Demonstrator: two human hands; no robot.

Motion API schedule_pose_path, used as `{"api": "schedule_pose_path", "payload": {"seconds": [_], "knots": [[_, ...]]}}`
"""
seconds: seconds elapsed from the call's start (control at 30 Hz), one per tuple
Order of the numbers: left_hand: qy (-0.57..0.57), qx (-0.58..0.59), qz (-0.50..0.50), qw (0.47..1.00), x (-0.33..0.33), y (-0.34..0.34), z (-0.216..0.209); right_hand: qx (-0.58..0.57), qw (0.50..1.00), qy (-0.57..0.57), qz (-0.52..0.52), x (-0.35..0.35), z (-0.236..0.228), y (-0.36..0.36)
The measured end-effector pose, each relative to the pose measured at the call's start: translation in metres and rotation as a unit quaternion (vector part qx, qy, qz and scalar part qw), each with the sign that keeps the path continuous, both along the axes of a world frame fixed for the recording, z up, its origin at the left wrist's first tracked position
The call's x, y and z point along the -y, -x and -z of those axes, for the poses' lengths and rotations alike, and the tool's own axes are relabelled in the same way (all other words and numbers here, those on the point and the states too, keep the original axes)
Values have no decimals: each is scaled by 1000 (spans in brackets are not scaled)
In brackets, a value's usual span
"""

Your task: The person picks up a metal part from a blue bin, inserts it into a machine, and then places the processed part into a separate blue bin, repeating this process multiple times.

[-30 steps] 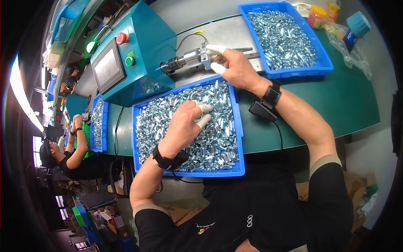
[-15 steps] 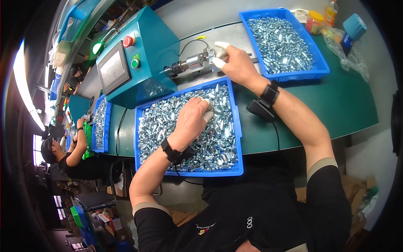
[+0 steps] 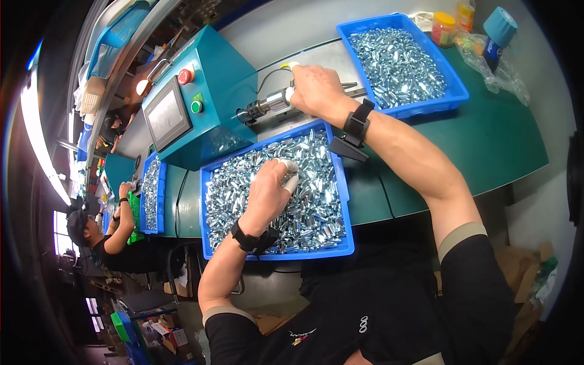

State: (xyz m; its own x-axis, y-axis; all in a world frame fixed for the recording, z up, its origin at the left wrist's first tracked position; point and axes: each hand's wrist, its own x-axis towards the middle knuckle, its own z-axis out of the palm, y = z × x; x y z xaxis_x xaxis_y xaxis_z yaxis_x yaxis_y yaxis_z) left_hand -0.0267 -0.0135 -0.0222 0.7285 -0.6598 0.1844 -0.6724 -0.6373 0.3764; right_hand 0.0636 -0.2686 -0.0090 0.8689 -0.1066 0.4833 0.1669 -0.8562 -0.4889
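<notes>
My left hand (image 3: pixel 267 190) is over the near blue tray (image 3: pixel 349 201), which is filled with small shiny metal sleeves (image 3: pixel 243 176). White finger cots cover its thumb and forefinger, bent together among the pieces; whatever they pinch is hidden. Farther right, my right hand (image 3: pixel 317 91) curls over the fixture at the end of the machine's metal spindle (image 3: pixel 272 101). It wears white finger cots too, and the hand itself covers what its fingers grip. The teal machine (image 3: pixel 222 73) carries a screen (image 3: pixel 165 120), a red knob (image 3: pixel 185 76) and a green button (image 3: pixel 196 106).
A second blue tray (image 3: pixel 463 97) of similar metal pieces stands at the far right. Beyond it are a yellow-lidded jar (image 3: pixel 443 29), a bottle (image 3: pixel 465 16) and a blue roll (image 3: pixel 500 27). At left, another person (image 3: pixel 112 234) works beside a tray. A black cable (image 3: pixel 385 198) crosses the green table.
My right hand has moved left along the fixture toward the spindle, its fingers now curled over it. My left hand has shifted slightly within the tray. The machine's lamp turned from green to orange.
</notes>
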Motion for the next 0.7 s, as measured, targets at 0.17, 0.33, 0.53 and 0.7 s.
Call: {"api": "schedule_pose_path", "payload": {"seconds": [0.17,0.33,0.53,0.7], "knots": [[-35,3,13,999,-2,-2,-10,-4,999,3,43,44,5,19],[8,-40,1,999,3,-23,-21,-139,979,50,137,142,28,57],[137,-2,4,991,66,-90,-46,100,982,10,162,152,54,91],[153,73,23,985,94,-127,-38,114,982,11,151,147,54,95]]}}
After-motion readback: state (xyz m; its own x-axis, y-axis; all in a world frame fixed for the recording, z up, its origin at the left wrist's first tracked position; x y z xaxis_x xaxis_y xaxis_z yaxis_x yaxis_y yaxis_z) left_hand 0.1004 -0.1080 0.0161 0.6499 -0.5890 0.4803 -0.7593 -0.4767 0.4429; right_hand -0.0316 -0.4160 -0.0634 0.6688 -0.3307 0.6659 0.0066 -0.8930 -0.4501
